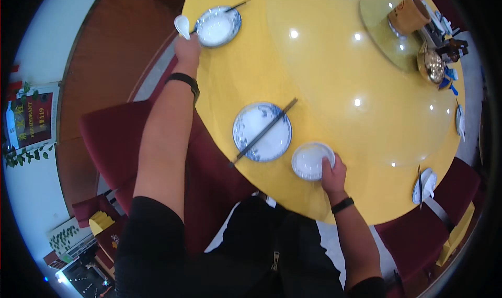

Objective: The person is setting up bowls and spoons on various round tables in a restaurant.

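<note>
My left hand (188,51) is closed at the table's upper left edge, with a white soup spoon (182,27) sticking up out of it. Right beside it is a blue-patterned dish (216,27), and dark chopsticks (238,5) show at both its sides. My right hand (334,175) grips a small white bowl (309,162) by its right rim, thumb over the edge, close over the table in front of me. Left of that bowl lies a blue-and-white plate (248,133) with a pair of dark chopsticks (266,129) slanting across it.
The round yellow table (324,115) carries a glass turntable (371,20) with a brown pot (409,16) and a shiny metal pot (433,66). Another plate (426,185) with chopsticks sits at the right edge. Dark red chairs (117,141) stand around the table.
</note>
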{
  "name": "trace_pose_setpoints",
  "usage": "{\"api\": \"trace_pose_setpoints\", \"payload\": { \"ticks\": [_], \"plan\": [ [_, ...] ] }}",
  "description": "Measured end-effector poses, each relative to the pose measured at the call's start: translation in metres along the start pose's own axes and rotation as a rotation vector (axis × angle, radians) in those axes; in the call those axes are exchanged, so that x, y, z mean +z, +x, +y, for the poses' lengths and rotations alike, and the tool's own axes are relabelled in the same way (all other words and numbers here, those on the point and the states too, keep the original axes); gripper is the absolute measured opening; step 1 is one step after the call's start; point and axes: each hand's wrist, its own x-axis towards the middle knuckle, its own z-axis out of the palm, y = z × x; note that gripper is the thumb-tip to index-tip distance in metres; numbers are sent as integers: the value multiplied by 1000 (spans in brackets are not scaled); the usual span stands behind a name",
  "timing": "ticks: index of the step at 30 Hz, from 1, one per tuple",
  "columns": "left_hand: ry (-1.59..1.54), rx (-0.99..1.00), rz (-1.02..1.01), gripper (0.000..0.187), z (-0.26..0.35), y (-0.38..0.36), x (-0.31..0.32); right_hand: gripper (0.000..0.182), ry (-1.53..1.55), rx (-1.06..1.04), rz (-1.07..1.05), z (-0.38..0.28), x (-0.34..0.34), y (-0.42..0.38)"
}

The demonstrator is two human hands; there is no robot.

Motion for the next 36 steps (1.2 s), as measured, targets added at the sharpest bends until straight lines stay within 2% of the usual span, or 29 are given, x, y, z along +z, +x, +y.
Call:
{"api": "trace_pose_setpoints", "payload": {
  "ticks": [2,3,5,9,11,14,16,17,21,26,29,31,32,34,35,36],
  "plan": [
    [-285,-79,-30,23,29,-21,-25,25,20,8,1,7,1,-1],
    [-281,-84,-39,23,35,-35,-36,26,53,-7,14,9,3,1],
    [-199,-33,-288,30,45,-77,-64,26,51,-13,20,6,3,3],
    [19,75,-612,27,54,-196,-108,25,55,-18,18,9,3,1],
    [-165,88,-708,30,53,-251,-111,25,78,0,8,14,5,2],
    [18,164,-751,31,62,-282,-107,23,125,6,1,13,6,4],
    [109,162,-761,32,66,-287,-105,22,304,174,-65,5,3,5],
    [212,158,-782,33,65,-290,-101,22,292,161,-67,5,2,5],
    [238,216,-737,36,68,-297,-102,22,414,194,-7,-6,0,-2],
    [206,111,-769,36,78,-302,-113,21,479,146,124,-18,-3,-12],
    [135,33,-666,34,71,-303,-126,23,422,130,86,-35,-1,-8],
    [12,-19,-617,35,55,-306,-136,26,174,-111,107,-33,15,16],
    [-110,-66,-576,36,47,-308,-143,28,123,-73,37,-52,20,22],
    [-174,-100,-520,35,39,-313,-162,28,-90,-204,-64,-81,36,41],
    [-241,-129,-475,34,36,-316,-171,29,-178,-205,-122,-96,44,50],
    [-256,-225,-506,31,34,-321,-182,29,-267,-205,-180,-107,54,60]
  ]
}}
